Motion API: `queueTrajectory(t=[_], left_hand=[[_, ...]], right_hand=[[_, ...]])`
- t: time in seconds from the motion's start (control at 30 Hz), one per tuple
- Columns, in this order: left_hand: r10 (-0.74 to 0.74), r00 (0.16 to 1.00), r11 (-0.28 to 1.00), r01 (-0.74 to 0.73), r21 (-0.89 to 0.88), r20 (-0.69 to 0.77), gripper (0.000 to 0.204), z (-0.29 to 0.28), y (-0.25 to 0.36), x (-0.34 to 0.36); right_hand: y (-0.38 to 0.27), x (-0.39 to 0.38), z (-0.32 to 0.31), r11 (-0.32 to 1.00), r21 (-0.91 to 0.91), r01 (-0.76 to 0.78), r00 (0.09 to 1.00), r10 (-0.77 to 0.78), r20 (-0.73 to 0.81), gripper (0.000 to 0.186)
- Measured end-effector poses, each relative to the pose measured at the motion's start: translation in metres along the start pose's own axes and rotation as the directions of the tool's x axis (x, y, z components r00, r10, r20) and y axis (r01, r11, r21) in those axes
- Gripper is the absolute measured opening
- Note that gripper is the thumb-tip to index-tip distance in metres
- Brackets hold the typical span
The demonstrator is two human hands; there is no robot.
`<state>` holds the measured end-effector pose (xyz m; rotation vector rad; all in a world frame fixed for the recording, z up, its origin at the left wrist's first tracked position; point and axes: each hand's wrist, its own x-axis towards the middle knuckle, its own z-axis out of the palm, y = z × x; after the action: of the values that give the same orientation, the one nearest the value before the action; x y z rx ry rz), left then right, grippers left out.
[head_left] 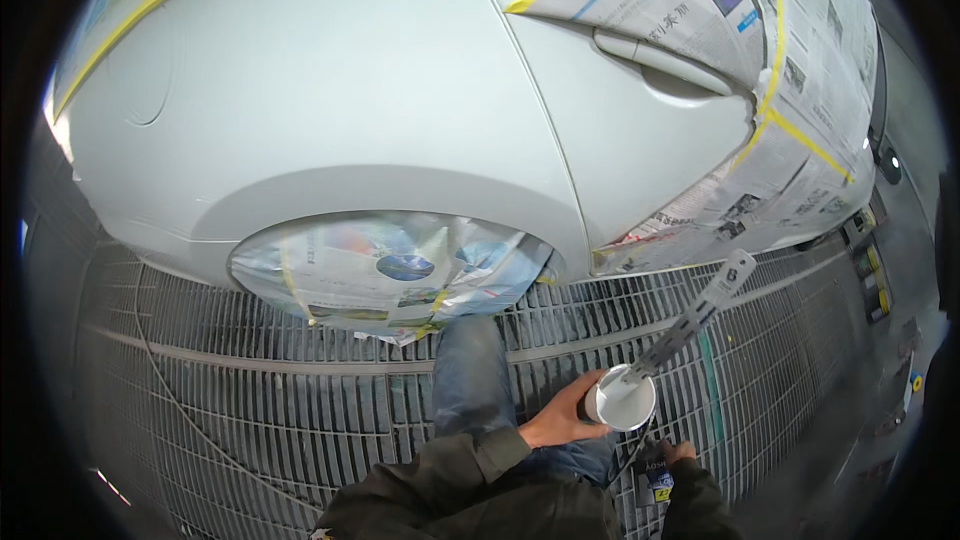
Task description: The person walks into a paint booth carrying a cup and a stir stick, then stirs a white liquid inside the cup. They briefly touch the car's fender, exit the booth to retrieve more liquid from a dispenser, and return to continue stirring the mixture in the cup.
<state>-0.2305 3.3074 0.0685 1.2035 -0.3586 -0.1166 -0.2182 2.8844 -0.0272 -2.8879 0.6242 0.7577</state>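
Observation:
My left hand [567, 415] is wrapped round a white cup [606, 406], held over the floor grating in front of my legs. Pale, whitish content shows inside the cup. A long flat slotted stick [690, 321] stands tilted in it, leaning up and to the right against the rim. Lower down, close to my right side, my right hand [680, 452] is curled, with its fingers partly hidden. Beside it is a dark object with a blue and yellow label [657, 481]; its kind and the hand's hold on it are unclear.
A pale car body [370, 80] fills the far side. Masking newspaper [640, 0] with yellow tape [805, 143] covers parts of it, and printed sheeting covers the wheel [370, 265]. A thin hose [190, 430] crosses the slatted metal floor [290, 410] at left.

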Motion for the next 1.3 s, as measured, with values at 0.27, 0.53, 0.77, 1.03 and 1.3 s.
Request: queueTrajectory(t=[0.27, 0.53, 0.77, 1.03, 1.3], left_hand=[[-0.027, 0.996, 0.999, 0.024, -0.036, -0.088, 0.091, -0.003, -0.021, 0.011], [0.019, 0.992, 0.995, -0.006, 0.102, -0.125, 0.086, 0.009, -0.023, 0.041], [0.049, 0.995, 0.999, -0.050, -0.015, -0.082, 0.087, 0.038, -0.029, 0.076], [0.021, 0.996, 1.000, -0.022, -0.010, -0.085, 0.085, 0.063, -0.007, 0.092], [0.115, 0.983, 0.991, -0.103, 0.090, -0.140, 0.084, 0.077, -0.007, 0.098]], right_hand=[[-0.006, 0.004, -0.073, 0.966, -0.174, 0.189, 0.982, -0.188, 0.024, 0.083], [-0.067, -0.122, -0.244, 0.730, -0.336, 0.596, 0.604, -0.683, -0.412, 0.068], [-0.089, -0.206, -0.371, 0.556, -0.455, 0.695, 0.236, -0.775, -0.587, 0.080], [-0.121, -0.246, -0.413, 0.355, -0.572, 0.740, 0.055, -0.879, -0.474, 0.079], [-0.139, -0.249, -0.417, 0.290, -0.583, 0.759, 0.033, -0.912, -0.410, 0.067]])
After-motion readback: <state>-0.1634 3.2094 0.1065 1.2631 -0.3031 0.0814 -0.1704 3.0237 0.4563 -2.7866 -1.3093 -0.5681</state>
